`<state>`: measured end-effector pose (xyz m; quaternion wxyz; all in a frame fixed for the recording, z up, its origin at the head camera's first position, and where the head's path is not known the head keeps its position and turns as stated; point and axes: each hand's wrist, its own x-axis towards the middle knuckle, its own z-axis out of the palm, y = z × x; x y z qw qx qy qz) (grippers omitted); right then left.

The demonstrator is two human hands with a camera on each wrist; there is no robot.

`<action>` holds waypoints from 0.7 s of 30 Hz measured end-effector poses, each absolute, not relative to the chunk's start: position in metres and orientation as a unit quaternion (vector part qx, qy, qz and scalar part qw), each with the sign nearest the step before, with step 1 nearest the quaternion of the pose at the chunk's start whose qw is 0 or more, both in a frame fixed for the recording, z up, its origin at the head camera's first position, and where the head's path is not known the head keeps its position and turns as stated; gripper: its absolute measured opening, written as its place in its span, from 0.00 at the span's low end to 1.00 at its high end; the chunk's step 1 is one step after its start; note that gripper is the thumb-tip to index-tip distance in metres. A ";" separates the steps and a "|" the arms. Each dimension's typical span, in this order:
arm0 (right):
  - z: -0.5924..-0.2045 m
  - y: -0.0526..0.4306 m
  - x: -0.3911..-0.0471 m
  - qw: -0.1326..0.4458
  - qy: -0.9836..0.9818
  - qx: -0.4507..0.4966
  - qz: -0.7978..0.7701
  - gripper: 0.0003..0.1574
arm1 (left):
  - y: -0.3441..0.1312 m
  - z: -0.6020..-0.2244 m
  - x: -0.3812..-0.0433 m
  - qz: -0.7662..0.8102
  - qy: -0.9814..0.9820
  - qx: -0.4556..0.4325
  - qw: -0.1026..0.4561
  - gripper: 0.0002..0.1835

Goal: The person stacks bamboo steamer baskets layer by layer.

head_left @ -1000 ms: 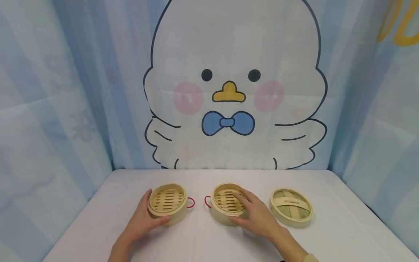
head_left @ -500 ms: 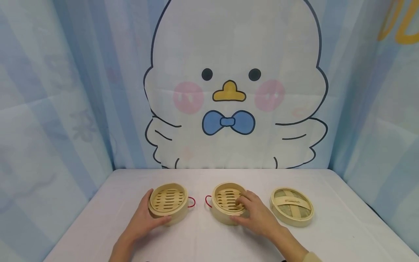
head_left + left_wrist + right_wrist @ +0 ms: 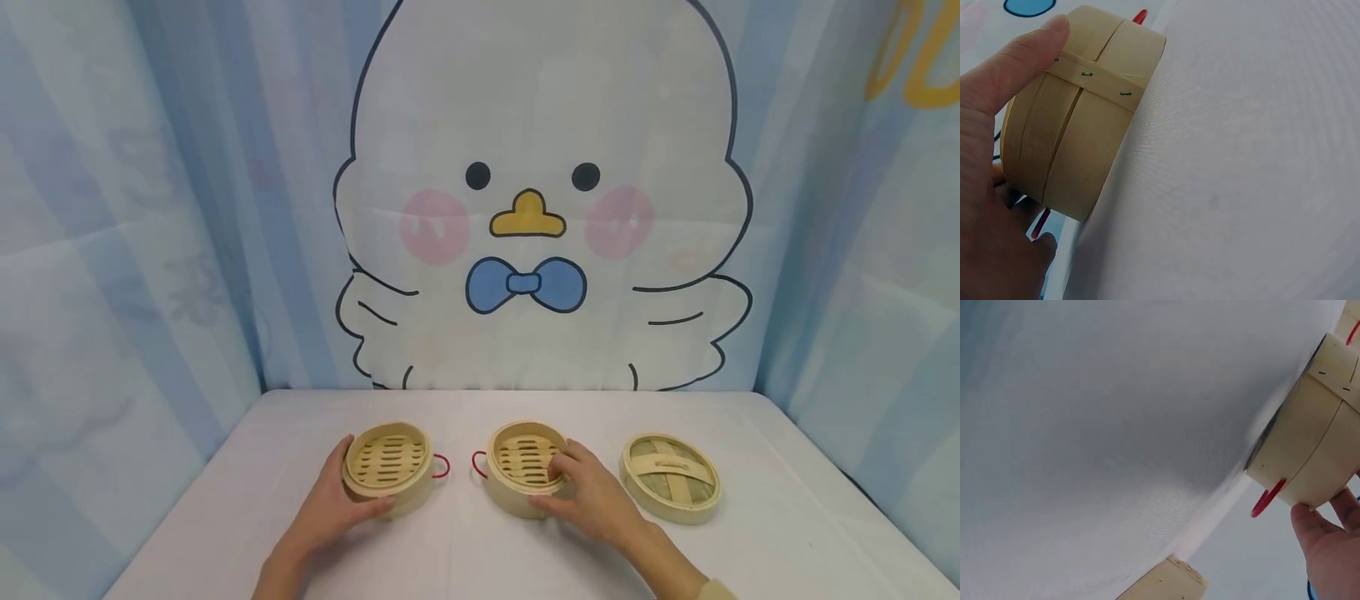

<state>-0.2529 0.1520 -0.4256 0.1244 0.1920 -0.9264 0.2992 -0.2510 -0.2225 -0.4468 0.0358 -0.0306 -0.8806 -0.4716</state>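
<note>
Two small round bamboo steamer baskets with slatted floors and red side loops stand apart on the white table. My left hand [image 3: 327, 507] holds the left steamer basket [image 3: 406, 492], thumb along its near wall and fingers round its outer side. In the left wrist view that thumb lies across the stapled wall of the basket [image 3: 1088, 131]. Around the right steamer basket [image 3: 512, 493] curls my right hand [image 3: 596, 500], with its thumb on the front and bent fingers at the right rim. The right wrist view has fingertips against this basket's wall [image 3: 1310, 434], beside a red loop.
A woven bamboo steamer lid [image 3: 670, 477] lies to the right of my right hand, its strap handle up. The white-covered table [image 3: 465, 558] ends at a curtain [image 3: 525, 350] printed with a cartoon bird, and striped curtains close both sides.
The fingers of my right hand, stretched over the right basket's slats a second ago, have bent and drawn back to its right rim. Both baskets and the left hand's grip stay practically the same.
</note>
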 end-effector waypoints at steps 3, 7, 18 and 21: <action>-0.425 0.152 -0.252 0.129 -0.923 0.187 0.309 0.22 | -0.223 -0.447 -0.250 -0.472 -0.880 -0.030 0.036 0.69; -0.424 0.150 -0.253 0.147 -0.914 0.191 0.325 0.22 | -0.223 -0.446 -0.250 -0.470 -0.881 -0.031 0.038 0.69; -0.426 0.149 -0.256 0.192 -0.900 0.210 0.331 0.21 | -0.224 -0.446 -0.250 -0.472 -0.881 -0.030 0.035 0.69; -0.427 0.149 -0.255 0.209 -0.897 0.211 0.327 0.21 | -0.224 -0.446 -0.250 -0.475 -0.879 -0.030 0.034 0.69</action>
